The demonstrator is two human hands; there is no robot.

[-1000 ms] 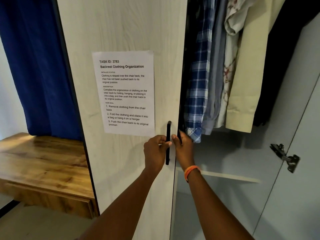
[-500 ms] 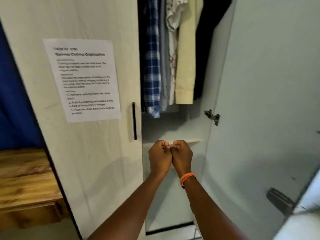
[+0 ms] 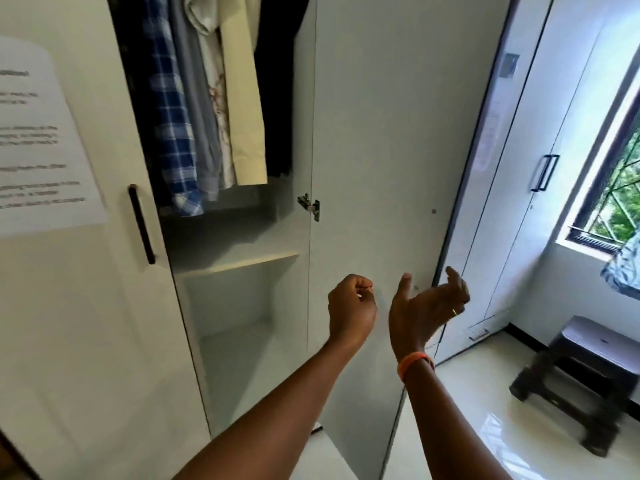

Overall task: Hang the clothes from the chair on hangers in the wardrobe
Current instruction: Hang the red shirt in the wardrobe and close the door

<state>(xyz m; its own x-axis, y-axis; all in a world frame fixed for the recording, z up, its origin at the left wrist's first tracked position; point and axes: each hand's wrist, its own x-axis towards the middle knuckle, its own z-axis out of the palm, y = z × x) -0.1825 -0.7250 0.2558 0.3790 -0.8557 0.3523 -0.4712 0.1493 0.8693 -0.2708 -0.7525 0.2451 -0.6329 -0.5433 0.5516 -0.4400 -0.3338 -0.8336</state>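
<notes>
The wardrobe stands with its right door [image 3: 388, 140] swung wide and its left door [image 3: 76, 289] closed. Inside hang several garments: a blue plaid shirt [image 3: 173, 133], a grey shirt, a floral one and a cream shirt [image 3: 244, 105], with a dark garment behind. My left hand [image 3: 351, 306] hovers in front of the open door with its fingers curled into a fist, holding nothing. My right hand [image 3: 429, 303], with an orange wristband, is beside it, palm turned up and fingers loosely spread. No chair and no loose clothes are in view.
A paper task sheet [image 3: 41, 143] is taped to the left door beside its black handle [image 3: 141, 225]. An inner shelf [image 3: 239, 263] lies below the clothes. A dark plastic stool [image 3: 581, 379] stands on the glossy floor at right, under a window [image 3: 620, 188].
My view has swung right, bringing the stool and window in. My hands, earlier at the left door's handle then fists together, have drifted right and apart; the right hand has opened.
</notes>
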